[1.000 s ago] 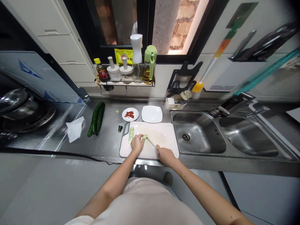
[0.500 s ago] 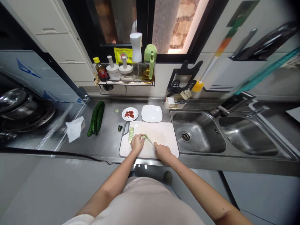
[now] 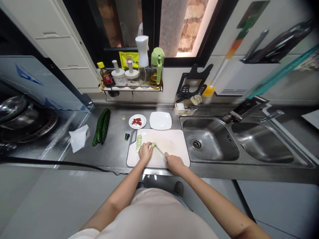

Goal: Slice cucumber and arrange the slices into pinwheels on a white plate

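Note:
On a white cutting board (image 3: 174, 142), my right hand (image 3: 175, 163) is closed round the handle of a small knife (image 3: 160, 151). The blade points up and left, its tip at a pale green cucumber slice (image 3: 154, 145). My left hand (image 3: 146, 152) lies left of the blade with its fingers pinched together at that slice; what it holds is too small to make out. A row of overlapping cucumber slices (image 3: 139, 142) lies near the board's left edge. A dark green cucumber end (image 3: 127, 136) rests on the counter left of the board.
Behind the board stand a plate of chopped red pieces (image 3: 137, 121) and a white square plate (image 3: 160, 120). Whole cucumbers (image 3: 101, 126) and a white tissue (image 3: 78, 138) lie left. The double sink (image 3: 210, 139) is right; a condiment rack (image 3: 134, 89) hangs behind.
The view has shifted slightly. Both hands and the knife keep nearly the same places on the board.

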A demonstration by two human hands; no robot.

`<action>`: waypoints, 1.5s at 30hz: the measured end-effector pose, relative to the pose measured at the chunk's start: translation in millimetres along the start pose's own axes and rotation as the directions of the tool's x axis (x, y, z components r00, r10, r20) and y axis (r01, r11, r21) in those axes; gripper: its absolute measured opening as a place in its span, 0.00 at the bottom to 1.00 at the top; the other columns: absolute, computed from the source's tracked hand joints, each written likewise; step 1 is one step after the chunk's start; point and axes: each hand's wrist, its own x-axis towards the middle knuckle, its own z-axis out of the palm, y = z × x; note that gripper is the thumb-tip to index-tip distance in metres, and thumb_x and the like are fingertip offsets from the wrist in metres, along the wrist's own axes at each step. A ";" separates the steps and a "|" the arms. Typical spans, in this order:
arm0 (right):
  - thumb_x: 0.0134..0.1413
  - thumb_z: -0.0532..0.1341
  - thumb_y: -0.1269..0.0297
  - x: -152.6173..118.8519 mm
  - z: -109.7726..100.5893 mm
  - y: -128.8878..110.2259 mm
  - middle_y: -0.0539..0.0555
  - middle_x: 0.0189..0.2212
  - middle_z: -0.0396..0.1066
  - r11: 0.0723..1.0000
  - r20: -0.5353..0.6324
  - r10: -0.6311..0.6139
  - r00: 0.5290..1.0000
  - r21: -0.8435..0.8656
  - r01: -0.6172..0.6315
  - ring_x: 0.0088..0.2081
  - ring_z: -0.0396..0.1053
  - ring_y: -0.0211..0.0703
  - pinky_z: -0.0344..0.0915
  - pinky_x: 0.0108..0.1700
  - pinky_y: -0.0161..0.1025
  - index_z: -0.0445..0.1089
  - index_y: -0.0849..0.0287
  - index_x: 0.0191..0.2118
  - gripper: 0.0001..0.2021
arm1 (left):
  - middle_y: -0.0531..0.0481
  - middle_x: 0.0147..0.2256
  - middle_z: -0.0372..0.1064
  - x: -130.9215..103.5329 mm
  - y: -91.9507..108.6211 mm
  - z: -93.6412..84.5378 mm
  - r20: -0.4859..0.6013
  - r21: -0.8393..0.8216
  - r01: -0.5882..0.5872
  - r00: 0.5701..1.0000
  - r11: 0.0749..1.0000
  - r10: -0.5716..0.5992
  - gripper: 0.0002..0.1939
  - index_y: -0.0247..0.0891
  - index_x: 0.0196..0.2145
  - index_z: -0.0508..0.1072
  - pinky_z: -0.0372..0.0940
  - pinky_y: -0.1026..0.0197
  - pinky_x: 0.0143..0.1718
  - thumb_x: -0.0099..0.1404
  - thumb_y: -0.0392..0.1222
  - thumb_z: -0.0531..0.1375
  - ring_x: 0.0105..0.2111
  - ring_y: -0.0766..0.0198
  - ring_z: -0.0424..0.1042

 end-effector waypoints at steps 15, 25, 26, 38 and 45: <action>0.56 0.48 0.76 2.2 -1.0 -3.0 0.64 0.40 0.73 1.000 -0.007 -0.005 1.000 -0.014 0.005 0.44 0.72 0.51 0.62 0.39 0.41 0.57 0.62 0.51 0.17 | 0.49 0.37 0.68 1.1 -1.5 1.6 -0.002 -0.019 -0.004 1.000 1.000 0.004 0.14 0.48 0.46 0.72 0.58 0.62 0.40 0.65 0.48 0.54 0.39 0.61 0.67; 0.57 0.50 0.76 12.7 -3.5 -6.6 0.64 0.39 0.73 1.000 -0.021 -0.017 1.000 -0.017 0.017 0.44 0.73 0.49 0.63 0.40 0.40 0.57 0.61 0.51 0.16 | 0.49 0.37 0.68 1.0 0.3 0.0 0.006 -0.020 0.016 1.000 1.000 -0.016 0.14 0.48 0.47 0.72 0.58 0.62 0.41 0.65 0.46 0.55 0.40 0.61 0.67; 0.57 0.49 0.76 13.1 -3.6 -6.9 0.64 0.39 0.73 1.000 -0.023 -0.018 1.000 -0.018 0.018 0.44 0.73 0.49 0.64 0.40 0.40 0.58 0.61 0.52 0.16 | 0.49 0.37 0.68 1.1 0.4 0.0 0.007 -0.020 0.018 1.000 1.000 -0.018 0.14 0.48 0.47 0.72 0.58 0.62 0.41 0.65 0.46 0.55 0.40 0.61 0.67; 0.59 0.46 0.77 15.5 -7.6 -5.2 0.65 0.40 0.74 0.995 -0.056 -0.047 0.997 -0.095 0.041 0.44 0.73 0.49 0.65 0.41 0.41 0.59 0.62 0.52 0.17 | 0.49 0.36 0.67 -0.2 0.4 -0.6 -0.003 -0.017 0.012 1.000 1.000 -0.012 0.13 0.48 0.46 0.73 0.59 0.61 0.41 0.65 0.46 0.55 0.40 0.61 0.67; 0.61 0.46 0.76 16.1 -13.1 -3.9 0.65 0.40 0.74 0.989 -0.056 -0.055 0.997 -0.137 0.047 0.44 0.73 0.48 0.66 0.42 0.41 0.59 0.62 0.52 0.16 | 0.49 0.37 0.68 1.3 -1.3 1.4 -0.005 -0.019 0.002 1.000 1.000 -0.002 0.14 0.49 0.47 0.72 0.59 0.61 0.41 0.65 0.47 0.55 0.40 0.60 0.67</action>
